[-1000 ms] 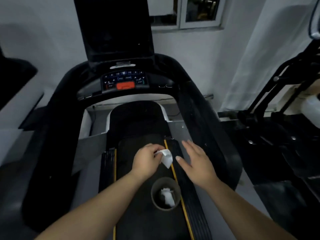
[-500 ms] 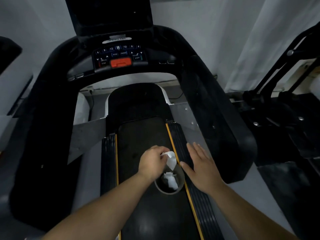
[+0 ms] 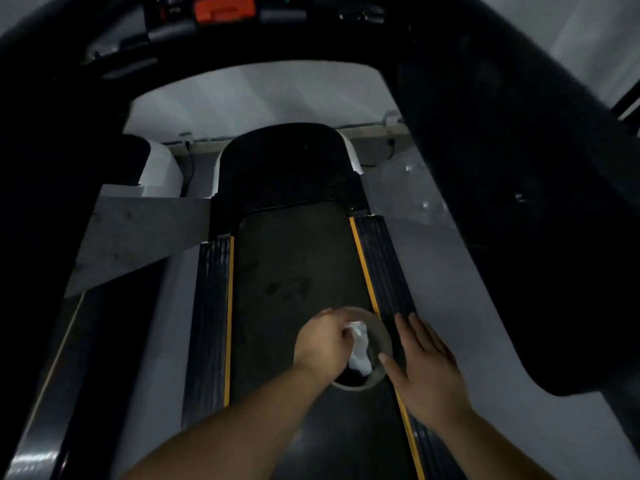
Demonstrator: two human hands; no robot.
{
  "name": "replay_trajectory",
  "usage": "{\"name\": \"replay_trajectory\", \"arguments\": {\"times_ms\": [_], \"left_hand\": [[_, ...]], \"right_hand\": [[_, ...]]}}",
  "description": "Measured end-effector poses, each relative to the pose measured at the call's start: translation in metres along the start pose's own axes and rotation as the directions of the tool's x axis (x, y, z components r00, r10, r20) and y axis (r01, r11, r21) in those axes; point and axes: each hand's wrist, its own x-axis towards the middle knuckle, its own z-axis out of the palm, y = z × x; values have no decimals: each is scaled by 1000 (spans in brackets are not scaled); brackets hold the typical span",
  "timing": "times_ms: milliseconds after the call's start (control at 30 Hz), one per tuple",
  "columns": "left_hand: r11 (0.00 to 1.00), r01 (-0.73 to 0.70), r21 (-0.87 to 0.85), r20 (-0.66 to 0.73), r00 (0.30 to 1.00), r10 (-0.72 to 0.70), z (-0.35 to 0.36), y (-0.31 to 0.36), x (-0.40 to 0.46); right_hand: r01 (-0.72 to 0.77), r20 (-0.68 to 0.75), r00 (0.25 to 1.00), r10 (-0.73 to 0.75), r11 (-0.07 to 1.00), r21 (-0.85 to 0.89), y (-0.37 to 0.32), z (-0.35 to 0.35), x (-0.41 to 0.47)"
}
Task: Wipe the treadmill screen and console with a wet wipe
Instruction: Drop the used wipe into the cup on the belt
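Note:
My left hand (image 3: 323,341) pinches a white wet wipe (image 3: 358,336) right over the mouth of a small round bin (image 3: 381,337) that stands on the treadmill belt (image 3: 298,265). More white wipe material (image 3: 360,365) lies inside the bin. My right hand (image 3: 426,368) hovers flat and spread just right of the bin, above the yellow-edged side rail. The treadmill console (image 3: 225,10), with its orange button, shows only at the top edge; the screen is out of view.
Black handrails curve down both sides, the right one (image 3: 519,168) large and close. The dark motor cover (image 3: 287,161) sits ahead of the belt. Grey floor (image 3: 467,306) lies to the right of the treadmill deck.
The view has tilted down, so the screen has left the frame. My left hand has lowered the wipe to the bin's mouth, and my right hand has followed beside it.

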Motion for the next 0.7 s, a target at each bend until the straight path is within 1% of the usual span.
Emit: {"name": "replay_trajectory", "arguments": {"times_ms": [133,200,267,367,467,500,600,700], "left_hand": [[999,34,9,3,999,-34,61,-36,22],[997,59,45,27,998,-61,88,-54,30],[995,71,74,24,997,-73,112,-70,39],[992,83,95,13,996,-85,141,-91,52],[992,95,79,34,995,-98,161,-109,56],[994,83,72,43,995,-86,166,-114,54],[996,55,73,119,991,-63,170,-123,43],[990,71,124,179,979,-93,168,-126,36]], "right_hand": [[-15,61,998,14,1000,7,35,64,9],[-11,73,997,11,1000,-1,49,89,11],[8,97,995,-10,1000,26,61,107,14],[21,68,997,-23,1000,22,76,134,20],[35,44,998,-36,999,30,88,155,24],[30,56,998,-32,999,34,89,158,24],[20,70,997,-22,999,34,87,164,27],[25,92,995,-28,999,34,81,165,28]]}}
